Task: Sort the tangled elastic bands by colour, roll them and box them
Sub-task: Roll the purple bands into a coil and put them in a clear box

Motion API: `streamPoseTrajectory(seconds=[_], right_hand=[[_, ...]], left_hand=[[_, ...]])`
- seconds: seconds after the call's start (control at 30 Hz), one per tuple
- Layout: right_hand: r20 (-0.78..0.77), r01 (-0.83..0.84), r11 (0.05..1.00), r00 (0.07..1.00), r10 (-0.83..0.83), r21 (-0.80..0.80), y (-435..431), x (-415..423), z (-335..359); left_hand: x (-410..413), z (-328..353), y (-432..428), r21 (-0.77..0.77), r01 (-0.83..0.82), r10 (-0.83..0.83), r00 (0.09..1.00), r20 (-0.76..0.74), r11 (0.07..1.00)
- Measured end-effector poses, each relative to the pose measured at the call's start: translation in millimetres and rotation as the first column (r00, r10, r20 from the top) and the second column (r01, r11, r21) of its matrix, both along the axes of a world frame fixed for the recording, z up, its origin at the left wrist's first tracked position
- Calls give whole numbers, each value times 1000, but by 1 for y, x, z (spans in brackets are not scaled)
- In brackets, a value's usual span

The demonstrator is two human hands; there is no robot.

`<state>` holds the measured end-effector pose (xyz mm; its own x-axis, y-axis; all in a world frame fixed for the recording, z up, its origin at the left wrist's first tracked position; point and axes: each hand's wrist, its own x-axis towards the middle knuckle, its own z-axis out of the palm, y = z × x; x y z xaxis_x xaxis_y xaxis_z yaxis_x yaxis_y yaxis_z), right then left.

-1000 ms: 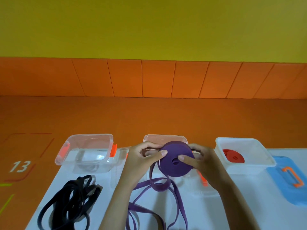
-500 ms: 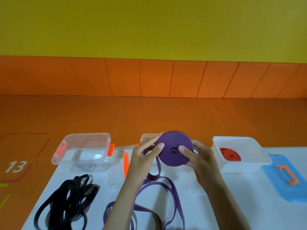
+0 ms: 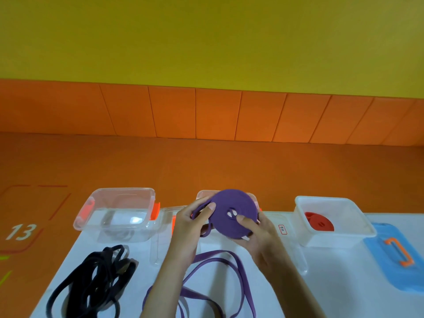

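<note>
Winding the purple roll (image 3: 231, 211), held just in front of the middle box (image 3: 203, 193).
The right hand (image 3: 259, 235) curled round it; the left hand (image 3: 190, 223) pinched the incoming strand (image 3: 199, 208). Even tension looked needed for a flat coil.

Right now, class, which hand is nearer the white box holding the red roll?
Right. The right hand grips the purple roll just left of the white box; the left hand holds the roll's far side.
</note>
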<state>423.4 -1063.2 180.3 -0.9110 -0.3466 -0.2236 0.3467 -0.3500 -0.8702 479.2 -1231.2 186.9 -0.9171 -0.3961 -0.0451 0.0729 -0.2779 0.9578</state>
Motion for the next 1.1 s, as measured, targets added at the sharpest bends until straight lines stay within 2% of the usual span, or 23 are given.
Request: streamPoseTrajectory(seconds=[0.1,0.2,0.3,0.47,0.67,0.77,0.97,1.1], right_hand=[[-30,-118,969,991,128,216,16,-9,-1],[-112,-171,936,970,214,308,30,-11,3],[-137,-99,931,978,155,351,35,-8,7],[-58,31,933,998,-12,358,43,-5,-5],[16,177,933,981,-191,313,52,0,-22],[56,211,926,969,-240,313,51,-2,-33],[132,301,912,928,-347,279,41,-15,-54],[198,334,924,909,-367,185,33,-29,-59]], left_hand=[[4,-2,-11,-11,66,-66,998,13,998],[2,-6,-13,-17,115,-115,993,16,993],[-4,-14,-5,-25,82,-81,996,50,996],[-16,-28,23,-11,-34,35,997,66,999],[-20,-42,35,3,-25,24,986,167,1000],[-20,-54,38,-23,-33,36,988,148,999],[-40,-71,51,28,-205,196,961,195,978],[-52,-81,49,107,-111,81,964,254,988]])
